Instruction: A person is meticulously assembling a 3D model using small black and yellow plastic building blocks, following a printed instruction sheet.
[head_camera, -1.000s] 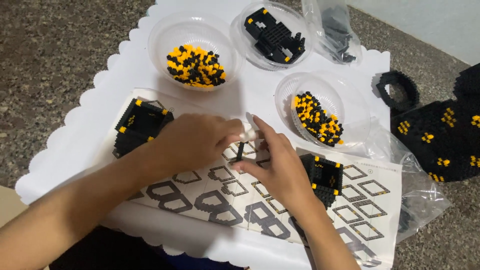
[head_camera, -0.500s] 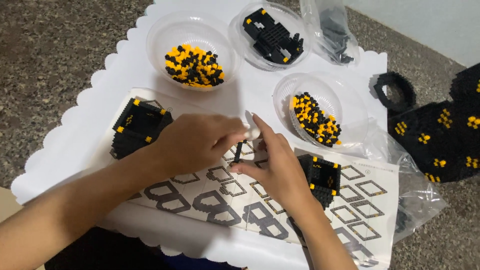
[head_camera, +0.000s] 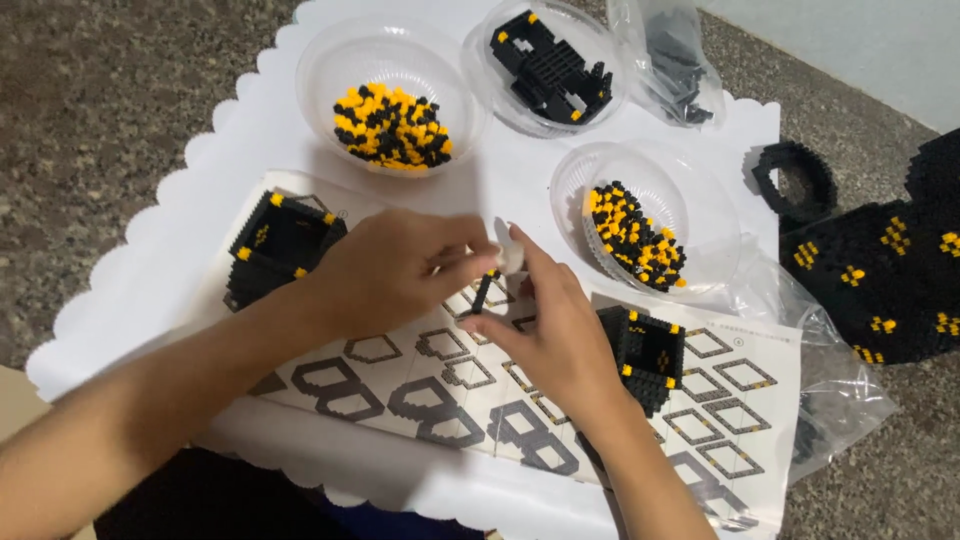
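Note:
My left hand (head_camera: 395, 270) and my right hand (head_camera: 545, 325) meet over the printed instruction sheet (head_camera: 400, 385). Between their fingertips they pinch a thin black strip of small bricks (head_camera: 482, 291), held nearly upright. A small white tool or piece (head_camera: 510, 250) shows at the fingertips above it; I cannot tell which hand holds it. A black and yellow brick assembly (head_camera: 280, 240) lies just left of my left hand. Another black and yellow assembly (head_camera: 645, 350) sits right of my right hand.
Three clear bowls stand at the back: one with loose black and yellow bricks (head_camera: 392, 125), one with a black build (head_camera: 552, 65), one with more loose bricks (head_camera: 635, 230). A clear bag (head_camera: 675, 60), a black ring (head_camera: 795, 180) and a large black build (head_camera: 890, 275) lie right.
Both hands stay together over the sheet. The fingers have shifted slightly on the black strip, which now stands a little more upright.

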